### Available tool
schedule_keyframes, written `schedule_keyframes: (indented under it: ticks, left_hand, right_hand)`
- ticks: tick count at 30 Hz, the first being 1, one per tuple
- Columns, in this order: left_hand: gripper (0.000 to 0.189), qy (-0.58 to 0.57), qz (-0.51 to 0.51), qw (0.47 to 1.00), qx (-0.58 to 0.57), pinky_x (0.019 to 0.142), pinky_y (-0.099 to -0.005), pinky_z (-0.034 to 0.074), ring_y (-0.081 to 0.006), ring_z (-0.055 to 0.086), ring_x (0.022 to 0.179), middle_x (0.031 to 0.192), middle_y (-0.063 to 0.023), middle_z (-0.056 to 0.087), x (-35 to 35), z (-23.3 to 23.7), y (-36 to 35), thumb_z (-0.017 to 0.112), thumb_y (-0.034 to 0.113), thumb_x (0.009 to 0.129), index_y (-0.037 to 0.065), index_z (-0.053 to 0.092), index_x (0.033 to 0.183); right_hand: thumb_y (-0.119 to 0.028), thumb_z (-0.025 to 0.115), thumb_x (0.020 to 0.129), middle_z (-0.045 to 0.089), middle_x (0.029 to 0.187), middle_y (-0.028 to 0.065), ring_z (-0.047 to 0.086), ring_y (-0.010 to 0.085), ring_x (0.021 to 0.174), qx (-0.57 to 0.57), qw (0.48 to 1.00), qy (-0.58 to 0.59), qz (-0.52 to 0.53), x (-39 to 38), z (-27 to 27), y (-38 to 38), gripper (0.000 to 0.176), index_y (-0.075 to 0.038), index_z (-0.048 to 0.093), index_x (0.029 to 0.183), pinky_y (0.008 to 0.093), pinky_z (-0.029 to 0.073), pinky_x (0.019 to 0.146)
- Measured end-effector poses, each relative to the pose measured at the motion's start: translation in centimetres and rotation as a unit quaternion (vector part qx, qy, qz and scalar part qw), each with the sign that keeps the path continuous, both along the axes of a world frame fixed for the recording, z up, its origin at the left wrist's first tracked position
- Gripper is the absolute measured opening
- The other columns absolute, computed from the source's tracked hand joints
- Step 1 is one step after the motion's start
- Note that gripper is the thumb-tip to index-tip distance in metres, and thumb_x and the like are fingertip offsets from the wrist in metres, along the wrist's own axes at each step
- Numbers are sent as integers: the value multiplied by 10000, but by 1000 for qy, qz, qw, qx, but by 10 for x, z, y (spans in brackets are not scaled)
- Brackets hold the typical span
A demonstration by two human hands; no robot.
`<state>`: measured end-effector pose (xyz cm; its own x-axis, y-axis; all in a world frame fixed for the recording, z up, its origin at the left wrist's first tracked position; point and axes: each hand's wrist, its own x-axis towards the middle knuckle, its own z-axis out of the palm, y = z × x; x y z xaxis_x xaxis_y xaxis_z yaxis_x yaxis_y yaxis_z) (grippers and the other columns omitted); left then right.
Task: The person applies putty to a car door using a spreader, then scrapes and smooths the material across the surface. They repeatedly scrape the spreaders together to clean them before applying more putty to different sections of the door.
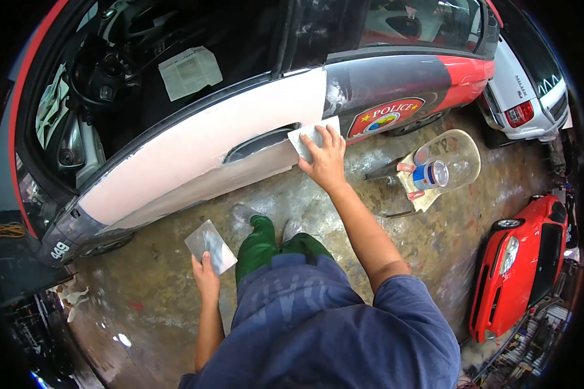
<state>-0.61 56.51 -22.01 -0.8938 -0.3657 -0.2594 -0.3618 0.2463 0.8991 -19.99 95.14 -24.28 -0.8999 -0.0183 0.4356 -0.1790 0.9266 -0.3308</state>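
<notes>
A car door (175,155) coated with pale pinkish filler stands in front of me, its dark handle recess (259,142) showing. At the door's rear edge, my right hand (324,155) holds a whitish flat sheet (310,137) against the surface, fingers bent over it. Lower down on the left, my left hand (206,272) grips a translucent rectangular plate (211,246) by its lower edge, away from the car. Some grey-white material lies on that plate.
A plastic chair (464,152) holds a blue-and-white can (428,175) to the right. Beyond are a white vehicle (516,84) and a red car (522,266). Paper (190,71) lies inside the car. A police emblem (386,115) marks the rear door.
</notes>
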Motion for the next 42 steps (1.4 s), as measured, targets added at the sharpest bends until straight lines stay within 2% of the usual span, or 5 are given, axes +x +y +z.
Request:
schedule_keyframes:
  ticks: [6,7,11,18,42]
  left_hand:
    - [381,-7,-2,1000,-12,960,-342,463,-226,622,1046,1182,-157,678,-6,8,0,526,219,1067,-50,547,1336]
    - [381,-12,-2,1000,-15,960,-343,463,-227,621,1045,1182,-158,677,-7,10,1,527,219,1067,-50,547,1335]
    - [375,16,-6,1000,3,963,-346,463,-225,618,1051,1188,-155,672,-14,13,6,524,213,1067,-49,547,1335]
    - [375,29,-1,999,20,964,-344,463,-221,617,1056,1197,-147,670,-11,11,2,522,219,1073,-49,543,1335]
    - [394,16,28,998,45,1004,-343,447,-219,606,1114,1244,-144,658,2,5,-25,527,203,1066,-56,535,1363]
  right_hand:
    - [-325,824,728,451,1482,187,379,438,1405,-7,999,-29,-40,19,34,-11,650,-242,653,1349,638,304,1107]
    - [-355,810,746,425,1511,192,349,427,1430,-25,999,-17,-20,13,49,-15,672,-260,620,1383,716,291,1091]
    - [-357,805,760,450,1485,185,375,421,1414,0,999,35,-3,-16,99,-41,623,-239,652,1352,651,308,1101]
    - [-355,783,793,478,1474,186,385,417,1420,29,999,20,-10,-53,116,-53,586,-245,655,1354,695,312,1090]
    - [-351,824,749,443,1505,184,375,398,1418,-44,991,-117,-49,69,21,-62,643,-243,641,1357,720,284,1092]
